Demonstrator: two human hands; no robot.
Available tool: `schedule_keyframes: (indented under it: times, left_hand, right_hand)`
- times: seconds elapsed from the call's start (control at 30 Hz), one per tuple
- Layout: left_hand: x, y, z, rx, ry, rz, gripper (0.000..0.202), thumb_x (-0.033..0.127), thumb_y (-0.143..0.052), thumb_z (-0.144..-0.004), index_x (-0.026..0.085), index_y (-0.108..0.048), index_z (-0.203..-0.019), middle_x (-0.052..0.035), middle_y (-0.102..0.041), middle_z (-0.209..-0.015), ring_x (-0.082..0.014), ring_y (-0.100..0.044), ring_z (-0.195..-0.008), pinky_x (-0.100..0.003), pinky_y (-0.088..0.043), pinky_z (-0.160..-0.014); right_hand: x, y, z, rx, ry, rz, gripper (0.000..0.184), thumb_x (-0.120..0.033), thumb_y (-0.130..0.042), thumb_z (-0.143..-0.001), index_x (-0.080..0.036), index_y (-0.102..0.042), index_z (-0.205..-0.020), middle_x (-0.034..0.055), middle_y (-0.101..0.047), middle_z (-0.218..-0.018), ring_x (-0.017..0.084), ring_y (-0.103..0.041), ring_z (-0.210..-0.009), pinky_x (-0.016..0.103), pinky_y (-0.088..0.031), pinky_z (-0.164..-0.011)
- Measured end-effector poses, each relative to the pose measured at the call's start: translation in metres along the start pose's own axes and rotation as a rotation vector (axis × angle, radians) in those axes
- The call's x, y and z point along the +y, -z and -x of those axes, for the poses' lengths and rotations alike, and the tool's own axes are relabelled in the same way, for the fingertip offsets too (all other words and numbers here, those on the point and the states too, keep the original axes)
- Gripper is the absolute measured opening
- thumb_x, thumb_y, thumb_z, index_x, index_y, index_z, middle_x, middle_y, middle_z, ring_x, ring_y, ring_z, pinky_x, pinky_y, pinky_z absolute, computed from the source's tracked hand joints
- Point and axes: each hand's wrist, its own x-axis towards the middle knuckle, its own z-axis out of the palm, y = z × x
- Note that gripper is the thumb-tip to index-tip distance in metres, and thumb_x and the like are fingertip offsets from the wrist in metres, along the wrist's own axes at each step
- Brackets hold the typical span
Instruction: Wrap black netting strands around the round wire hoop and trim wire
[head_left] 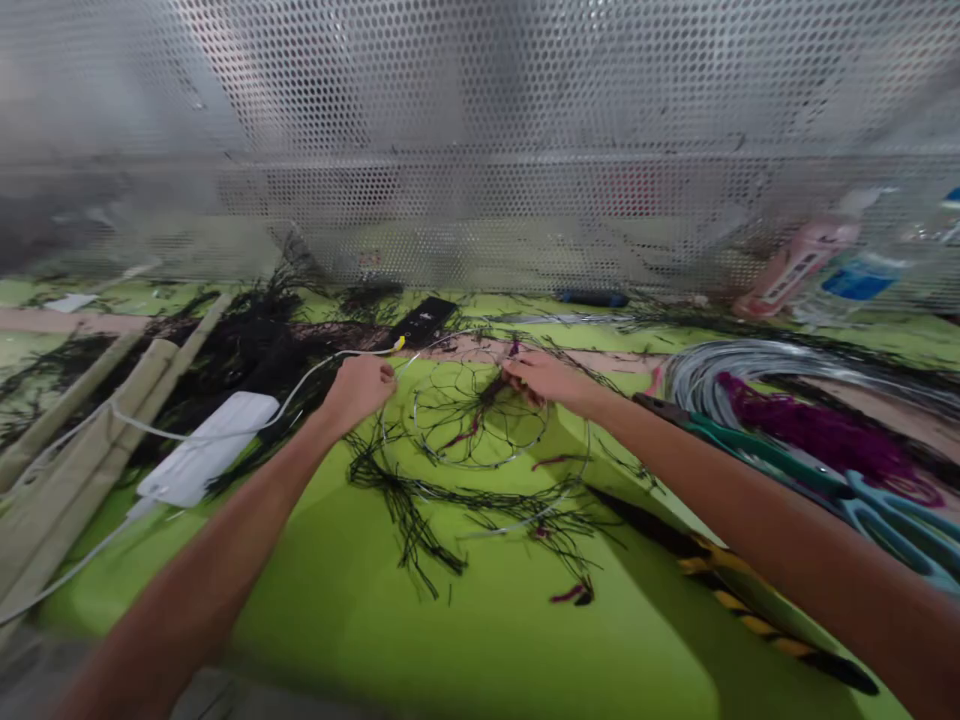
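A wire ring (480, 415) strung with black threads lies on the bright green table (360, 600). My left hand (364, 385) is closed on the ring's left rim. My right hand (541, 378) is pinched over the black and magenta threads at the ring's upper right. Loose black thread bundles (409, 510) trail from the ring toward me, with a few magenta scraps (574, 594) among them.
A white power bank (210, 448) with its cable lies at left beside pale wooden slats (82, 440). A black phone (422, 320) sits behind the ring. Coiled grey wire (720, 365), magenta thread (817, 430), teal scissors (885, 510) and a black-yellow striped strip (750, 600) lie at right. Perforated metal panel (480, 200) behind.
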Motion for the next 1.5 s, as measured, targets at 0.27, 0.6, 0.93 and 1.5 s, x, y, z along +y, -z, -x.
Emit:
schedule_keyframes:
  times: [0.27, 0.6, 0.93, 1.5]
  left_hand:
    - [0.017, 0.011, 0.006, -0.07, 0.206, 0.458, 0.036, 0.036, -0.065, -0.098, 0.016, -0.062, -0.127, -0.0101, -0.063, -0.129, -0.0253, -0.066, -0.109, -0.044, -0.058, -0.09]
    - [0.06, 0.023, 0.049, 0.157, 0.183, 1.269, 0.035, 0.036, -0.063, -0.099, 0.016, -0.061, -0.127, -0.0103, -0.064, -0.125, -0.0232, -0.067, -0.105, -0.043, -0.059, -0.088]
    - [0.109, 0.046, 0.107, 0.161, 0.153, 1.721, 0.04, 0.011, -0.03, -0.107, 0.015, -0.058, -0.078, 0.0102, -0.024, -0.051, -0.003, -0.019, -0.032, -0.016, -0.021, -0.033]
    - [0.076, -0.001, 0.169, -0.285, 0.298, 1.341, 0.017, 0.015, -0.062, -0.095, 0.016, -0.067, -0.111, -0.0117, -0.073, -0.094, -0.0222, -0.075, -0.082, -0.035, -0.066, -0.075]
  right_hand:
    - [-0.012, 0.004, 0.028, 0.214, 0.209, 0.425, 0.039, -0.039, -0.061, -0.099, -0.02, -0.059, -0.133, 0.0111, -0.059, -0.138, 0.026, -0.061, -0.119, 0.05, -0.053, -0.1]
    - [0.031, 0.05, 0.052, 0.332, -0.039, 0.554, 0.035, -0.037, -0.063, -0.098, -0.018, -0.061, -0.127, 0.0096, -0.064, -0.128, 0.023, -0.065, -0.109, 0.045, -0.057, -0.093]
    - [0.02, 0.037, 0.032, 0.236, -0.013, 0.473, 0.036, -0.039, -0.063, -0.098, -0.017, -0.061, -0.128, 0.0096, -0.063, -0.129, 0.024, -0.065, -0.11, 0.045, -0.057, -0.093]
    - [0.0, 0.102, 0.011, 0.193, 0.104, 0.306, 0.036, -0.039, -0.062, -0.098, -0.017, -0.062, -0.126, 0.0091, -0.064, -0.126, 0.023, -0.066, -0.106, 0.044, -0.058, -0.09]
